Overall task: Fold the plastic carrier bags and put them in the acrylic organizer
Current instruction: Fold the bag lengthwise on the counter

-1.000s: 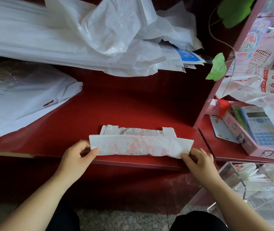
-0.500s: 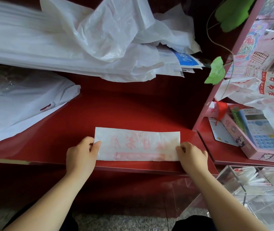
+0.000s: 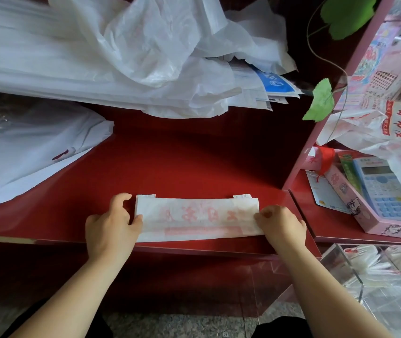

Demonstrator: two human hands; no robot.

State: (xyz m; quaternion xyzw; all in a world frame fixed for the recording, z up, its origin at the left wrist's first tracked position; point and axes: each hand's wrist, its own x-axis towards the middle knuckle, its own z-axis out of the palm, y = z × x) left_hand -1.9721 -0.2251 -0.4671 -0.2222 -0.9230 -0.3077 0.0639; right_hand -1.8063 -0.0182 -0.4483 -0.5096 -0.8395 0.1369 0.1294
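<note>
Head view: the bag (image 3: pixel 194 218) lies on the red shelf (image 3: pixel 194 167), between the hands. The left hand (image 3: pixel 110 225) holds its left end under the thumb. The right hand (image 3: pixel 280 224) pinches the right end. That end was flat a moment ago; now it is turned in a bit. I think the short folds are starting. The organizer (image 3: pixel 341 261) sits just below the right hand.

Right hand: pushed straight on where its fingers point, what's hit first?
The folded bag, whose right end it pinches. Sliding on leftward along it, the right hand would likely meet the left hand at the other end.
</note>
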